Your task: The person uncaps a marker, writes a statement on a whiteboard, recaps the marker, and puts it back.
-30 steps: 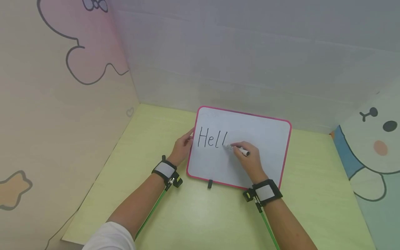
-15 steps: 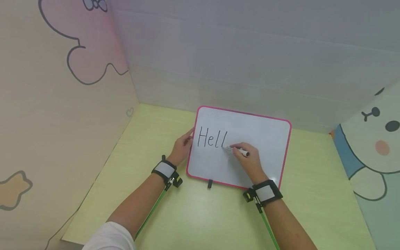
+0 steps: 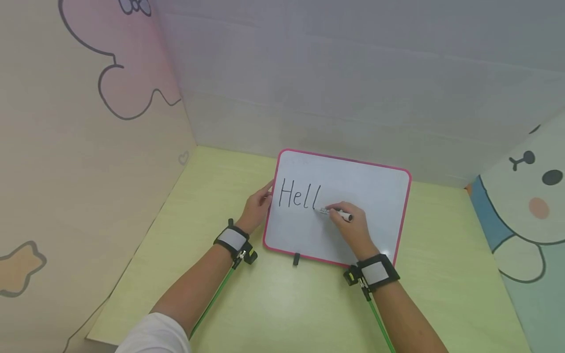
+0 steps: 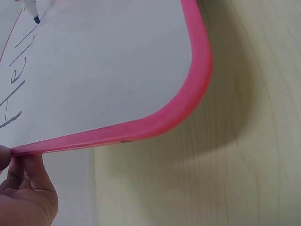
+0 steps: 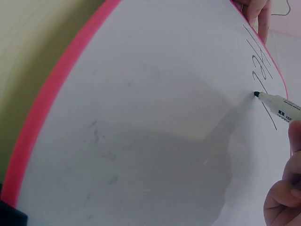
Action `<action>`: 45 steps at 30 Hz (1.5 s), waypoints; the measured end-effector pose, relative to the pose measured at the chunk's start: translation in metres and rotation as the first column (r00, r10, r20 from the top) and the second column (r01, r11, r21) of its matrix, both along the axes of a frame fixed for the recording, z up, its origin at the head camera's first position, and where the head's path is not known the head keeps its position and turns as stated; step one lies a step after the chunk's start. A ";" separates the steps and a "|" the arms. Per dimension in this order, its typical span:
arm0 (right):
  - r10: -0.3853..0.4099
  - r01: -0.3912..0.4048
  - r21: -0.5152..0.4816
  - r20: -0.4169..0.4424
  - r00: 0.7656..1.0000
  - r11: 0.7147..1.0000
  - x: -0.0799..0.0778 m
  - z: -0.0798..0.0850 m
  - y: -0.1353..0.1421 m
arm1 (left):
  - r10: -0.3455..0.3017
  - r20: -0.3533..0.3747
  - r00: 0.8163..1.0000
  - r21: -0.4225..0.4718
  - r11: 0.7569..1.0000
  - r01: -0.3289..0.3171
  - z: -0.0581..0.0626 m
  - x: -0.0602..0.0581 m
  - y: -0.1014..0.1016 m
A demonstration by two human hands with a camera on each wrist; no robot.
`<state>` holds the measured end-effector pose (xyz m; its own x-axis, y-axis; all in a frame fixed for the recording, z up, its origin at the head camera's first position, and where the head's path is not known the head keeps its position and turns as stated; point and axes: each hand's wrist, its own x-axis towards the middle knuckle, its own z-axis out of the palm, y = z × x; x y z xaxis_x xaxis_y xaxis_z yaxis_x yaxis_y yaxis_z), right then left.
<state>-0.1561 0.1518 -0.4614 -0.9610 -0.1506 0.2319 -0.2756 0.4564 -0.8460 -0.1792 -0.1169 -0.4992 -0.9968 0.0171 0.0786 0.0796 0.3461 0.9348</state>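
Note:
A whiteboard with a pink rim leans tilted over the table, and "Hell" is written on it in dark ink. My left hand holds its left edge; in the left wrist view the thumb lies at the rim and the fingers are curled beneath. Between the thumb and fingers of my right hand is a white marker. Its dark tip meets the board at the lower end of the second "l". Part of the marker's barrel is hidden by the right fingers.
A small black piece sits at the board's lower edge. The pale yellow table runs back to a plain wall. Cartoon-printed walls stand at left and right. Both wrists wear strapped cameras with green cables.
The marker tip has moved a little downward, lengthening the second "l" to a small hook at its foot. My left hand and the board have stayed nearly still.

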 end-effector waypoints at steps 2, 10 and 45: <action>-0.007 0.007 0.003 0.002 1.000 1.000 0.000 0.001 0.001 | -0.003 -0.004 1.000 0.005 1.000 0.003 0.000 0.000 0.000; -0.050 0.050 0.007 0.001 0.999 0.999 0.003 0.009 -0.001 | -0.006 -0.004 1.000 0.016 1.000 0.006 -0.001 -0.001 0.000; -0.135 0.133 -0.023 -0.154 0.979 0.991 0.007 0.000 0.022 | -0.011 -0.002 1.000 0.000 1.000 0.011 -0.002 -0.002 0.002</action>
<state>-0.1487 0.1739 -0.4611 -0.9245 -0.0187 0.3807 -0.3408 0.4878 -0.8037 -0.1807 -0.1153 -0.5009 -0.9963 0.0277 0.0808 0.0854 0.3455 0.9345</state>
